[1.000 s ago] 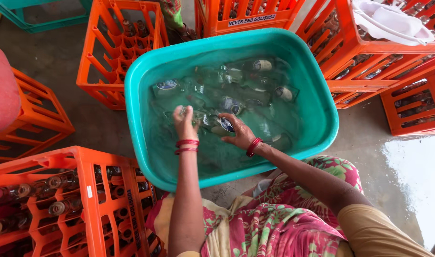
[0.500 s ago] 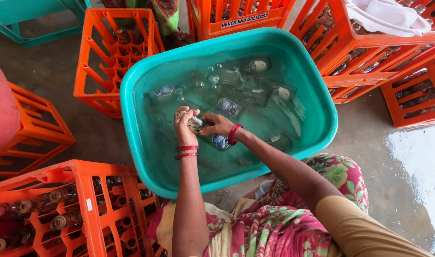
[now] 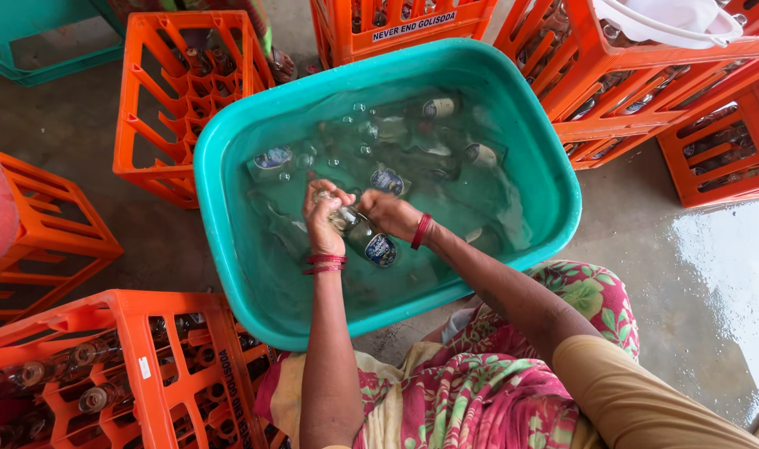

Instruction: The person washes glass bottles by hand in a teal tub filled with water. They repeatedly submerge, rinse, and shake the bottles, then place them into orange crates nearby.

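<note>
The neck of the clear glass bottle with a dark round label point(image 3: 369, 241) is hidden inside the left hand point(image 3: 323, 220) and behind the right hand point(image 3: 389, 214), so the grip there cannot be made out. Other submerged glass bottles point(image 3: 446, 141) in the teal plastic tub point(image 3: 230, 150) blur under the water. The orange plastic crate of bottles point(image 3: 113, 374) is cut off by the lower left edge, and the white plastic bucket point(image 3: 670, 17) by the top edge.

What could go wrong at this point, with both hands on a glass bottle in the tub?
The wet glass bottle, gripped by the left hand and right hand, might slip and strike other submerged bottles, possibly chipping glass. Chips would be hard to spot underwater in the teal tub, so cuts seem possible.
</note>
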